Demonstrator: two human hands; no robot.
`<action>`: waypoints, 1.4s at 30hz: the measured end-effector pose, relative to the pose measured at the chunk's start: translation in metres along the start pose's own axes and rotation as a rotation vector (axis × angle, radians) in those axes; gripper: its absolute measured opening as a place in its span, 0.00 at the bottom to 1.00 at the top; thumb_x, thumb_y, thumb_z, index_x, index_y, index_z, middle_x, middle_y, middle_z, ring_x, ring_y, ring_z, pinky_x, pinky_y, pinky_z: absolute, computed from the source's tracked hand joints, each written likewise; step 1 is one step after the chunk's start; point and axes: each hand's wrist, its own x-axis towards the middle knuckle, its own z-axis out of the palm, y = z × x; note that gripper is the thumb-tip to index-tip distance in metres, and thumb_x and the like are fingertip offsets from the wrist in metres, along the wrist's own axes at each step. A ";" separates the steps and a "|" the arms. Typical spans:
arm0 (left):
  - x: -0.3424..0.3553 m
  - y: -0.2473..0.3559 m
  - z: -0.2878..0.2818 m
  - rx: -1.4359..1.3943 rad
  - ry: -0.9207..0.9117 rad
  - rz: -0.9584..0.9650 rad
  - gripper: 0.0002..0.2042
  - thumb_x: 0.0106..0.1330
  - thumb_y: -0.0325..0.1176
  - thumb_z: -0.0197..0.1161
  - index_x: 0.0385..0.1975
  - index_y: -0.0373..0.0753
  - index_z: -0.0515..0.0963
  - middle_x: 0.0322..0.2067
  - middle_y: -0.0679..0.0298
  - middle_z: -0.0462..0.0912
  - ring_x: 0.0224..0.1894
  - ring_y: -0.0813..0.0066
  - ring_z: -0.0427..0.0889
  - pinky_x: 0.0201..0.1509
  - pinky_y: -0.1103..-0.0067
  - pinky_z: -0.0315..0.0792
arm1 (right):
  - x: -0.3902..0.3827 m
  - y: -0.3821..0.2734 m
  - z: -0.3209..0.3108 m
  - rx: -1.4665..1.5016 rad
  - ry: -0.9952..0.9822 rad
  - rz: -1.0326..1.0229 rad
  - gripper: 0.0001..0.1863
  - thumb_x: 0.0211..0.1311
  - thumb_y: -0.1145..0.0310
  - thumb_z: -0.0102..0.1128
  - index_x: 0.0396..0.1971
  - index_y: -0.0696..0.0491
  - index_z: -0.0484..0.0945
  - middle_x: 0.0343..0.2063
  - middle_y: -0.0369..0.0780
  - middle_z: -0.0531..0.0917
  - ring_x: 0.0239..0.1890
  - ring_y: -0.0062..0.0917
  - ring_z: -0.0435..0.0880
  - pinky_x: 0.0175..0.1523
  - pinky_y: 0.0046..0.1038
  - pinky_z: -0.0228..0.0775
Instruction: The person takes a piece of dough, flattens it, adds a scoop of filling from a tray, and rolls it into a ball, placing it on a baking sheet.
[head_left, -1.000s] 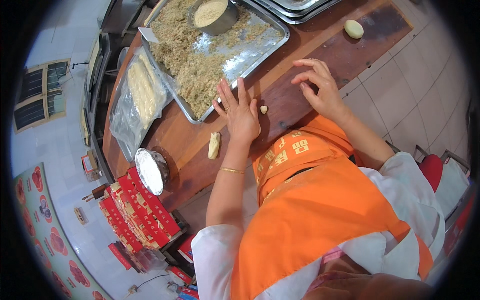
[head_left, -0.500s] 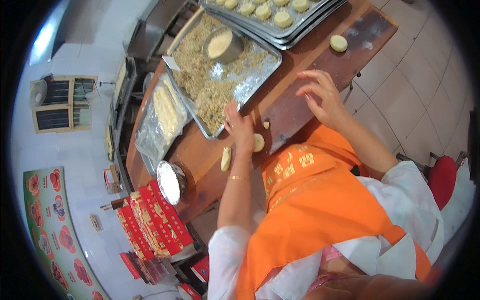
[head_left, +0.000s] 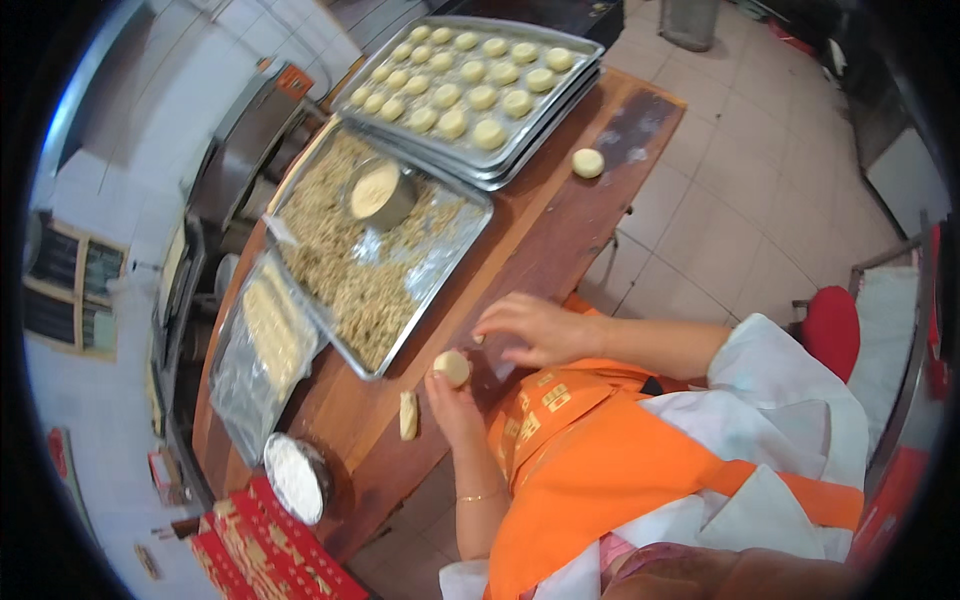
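Note:
In my left hand (head_left: 452,410), near the table's front edge, is a round pale dough cake (head_left: 451,367), gripped in the fingers. My right hand (head_left: 532,332) is just right of it, fingers apart and curved, with a small dough scrap (head_left: 478,339) by its fingertips. A short dough roll (head_left: 408,416) lies left of my left hand. Beyond both hands sits a metal tray of crumbly filling (head_left: 340,300) holding a metal container of pale powder (head_left: 375,188). A single dough cake (head_left: 587,163) lies on the wooden table (head_left: 545,225) toward the far right.
Stacked trays (head_left: 500,170) at the back carry several dough cakes. A bagged dough slab (head_left: 270,330) lies left. A bowl of white powder (head_left: 294,475) sits at the front left, beside red boxes (head_left: 260,545). A red stool (head_left: 830,330) stands on the right.
My left hand now holds the round cake that lay by it half a second ago. My right hand has moved down and left toward it. The view has swung, showing more of the stacked trays.

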 end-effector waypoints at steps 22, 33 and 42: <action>0.013 0.054 0.025 0.089 0.338 0.165 0.14 0.78 0.35 0.48 0.53 0.31 0.73 0.44 0.57 0.82 0.47 0.70 0.81 0.54 0.75 0.72 | -0.057 0.180 -0.214 -0.911 0.424 0.768 0.36 0.51 0.65 0.70 0.64 0.44 0.70 0.60 0.44 0.73 0.59 0.45 0.72 0.65 0.42 0.63; -0.011 0.081 -0.027 0.427 0.583 0.269 0.12 0.77 0.31 0.49 0.51 0.31 0.73 0.42 0.57 0.81 0.44 0.74 0.81 0.50 0.79 0.75 | -0.061 0.123 -0.191 -0.826 0.668 0.330 0.26 0.57 0.73 0.62 0.58 0.49 0.75 0.59 0.42 0.76 0.62 0.38 0.72 0.66 0.37 0.62; -0.029 0.073 -0.029 0.598 0.533 0.156 0.13 0.74 0.29 0.53 0.52 0.30 0.74 0.44 0.55 0.82 0.46 0.67 0.82 0.54 0.71 0.75 | -0.024 0.081 -0.163 -0.690 0.570 0.204 0.24 0.59 0.77 0.59 0.58 0.51 0.76 0.60 0.41 0.76 0.63 0.36 0.71 0.68 0.36 0.60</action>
